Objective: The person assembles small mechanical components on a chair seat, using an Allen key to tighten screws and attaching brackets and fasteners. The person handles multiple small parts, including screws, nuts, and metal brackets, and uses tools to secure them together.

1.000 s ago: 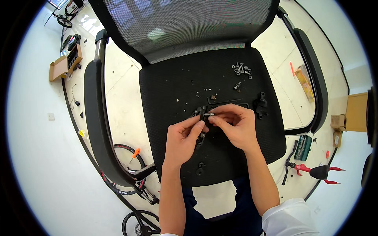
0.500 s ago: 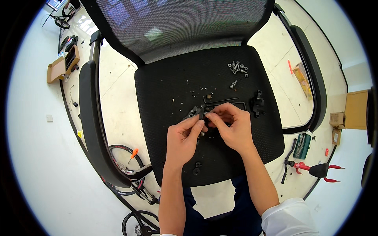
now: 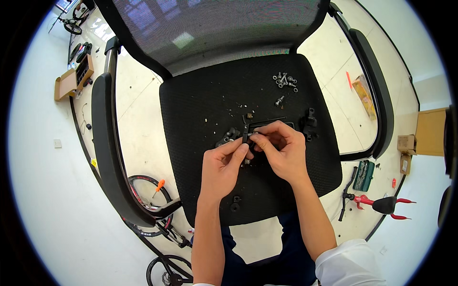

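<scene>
Over the middle of the black chair seat [image 3: 200, 102], my left hand [image 3: 220, 169] pinches a small narrow black metal part [image 3: 245, 135] between thumb and fingers. My right hand [image 3: 284, 152] is closed against its right side, the fingertips pinching a small silvery piece [image 3: 252, 135], perhaps a bolt; its shape is mostly hidden. Beside the left fingertips lies a dark metal mechanism [image 3: 229, 135]. L-shaped hex keys [image 3: 274, 119] rest just beyond my hands. A black bracket-like part [image 3: 310, 125] lies to the right, and a small black part [image 3: 235, 204] sits nearer me.
Several bolts and washers [image 3: 285, 81] are heaped at the seat's far right, with a lone bolt [image 3: 279, 100] nearer. Armrests [image 3: 107, 148] flank the seat. On the floor are a bicycle wheel [image 3: 138, 178], a green toolbox [image 3: 364, 175] and a red bicycle frame part [image 3: 365, 200].
The view has shifted slightly, so the chair sits a little further left in it. Both hands keep their pinch, and the black part between them shows more clearly.
</scene>
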### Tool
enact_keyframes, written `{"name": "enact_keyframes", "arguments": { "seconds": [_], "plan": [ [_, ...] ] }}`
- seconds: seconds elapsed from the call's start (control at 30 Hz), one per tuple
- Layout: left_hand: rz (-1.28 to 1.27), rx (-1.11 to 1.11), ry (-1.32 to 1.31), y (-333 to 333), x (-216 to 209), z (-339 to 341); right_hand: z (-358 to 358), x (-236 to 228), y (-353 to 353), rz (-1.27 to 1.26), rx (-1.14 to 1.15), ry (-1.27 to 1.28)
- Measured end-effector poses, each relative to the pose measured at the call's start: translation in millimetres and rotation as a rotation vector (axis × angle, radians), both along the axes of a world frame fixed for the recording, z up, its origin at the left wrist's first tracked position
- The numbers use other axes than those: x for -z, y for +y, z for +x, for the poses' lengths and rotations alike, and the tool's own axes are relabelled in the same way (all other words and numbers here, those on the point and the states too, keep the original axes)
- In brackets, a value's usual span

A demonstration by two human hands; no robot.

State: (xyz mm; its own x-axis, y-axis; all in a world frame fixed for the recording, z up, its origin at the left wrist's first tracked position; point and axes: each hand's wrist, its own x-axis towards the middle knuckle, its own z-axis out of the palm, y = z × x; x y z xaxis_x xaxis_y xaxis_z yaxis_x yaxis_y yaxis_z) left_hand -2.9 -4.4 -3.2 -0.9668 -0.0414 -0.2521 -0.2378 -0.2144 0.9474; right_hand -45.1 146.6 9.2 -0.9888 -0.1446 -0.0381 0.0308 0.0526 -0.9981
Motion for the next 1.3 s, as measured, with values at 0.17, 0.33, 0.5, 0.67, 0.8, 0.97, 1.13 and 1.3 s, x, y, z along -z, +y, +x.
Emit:
{"name": "enact_keyframes", "arguments": {
  "seconds": [0.17, 0.33, 0.5, 0.67, 0.8, 0.97, 1.13, 1.3],
  "plan": [
    [-0.005, 0.002, 0.007, 1.3, 1.6, -0.4, -1.4, 3.8, 4.5, -0.042, -0.043, 0.018],
    [-0.054, 0.025, 0.003, 2.2, -0.7, 0.3, -2.8, 0.7, 9.1, -0.067, -0.074, -0.067],
    [-0.042, 0.021, 0.026, 4.2, 1.9, 1.2, -1.2, -2.3, 6.1, -0.05, -0.057, -0.144],
    [0.054, -0.012, 0.001, 6.4, -5.8, -0.5, -3.8, -0.6, 8.5, -0.152, -0.061, -0.15],
    [0.002, 0.03, -0.032, 2.0, -2.2, 0.6, -4.4, 3.6, 10.3, -0.137, -0.076, -0.069],
    [0.041, 0.032, -0.02, 4.8, -4.7, -0.8, -6.2, 3.8, 15.4, -0.146, -0.099, -0.05],
    [-0.036, 0.041, 0.017, 5.7, -4.8, 0.4, -6.9, -2.0, 15.5, -0.119, -0.078, -0.165],
    [-0.048, 0.052, 0.028, 5.7, -6.3, 0.8, -6.5, -0.9, 13.9, -0.13, -0.073, -0.16]
  ]
}}
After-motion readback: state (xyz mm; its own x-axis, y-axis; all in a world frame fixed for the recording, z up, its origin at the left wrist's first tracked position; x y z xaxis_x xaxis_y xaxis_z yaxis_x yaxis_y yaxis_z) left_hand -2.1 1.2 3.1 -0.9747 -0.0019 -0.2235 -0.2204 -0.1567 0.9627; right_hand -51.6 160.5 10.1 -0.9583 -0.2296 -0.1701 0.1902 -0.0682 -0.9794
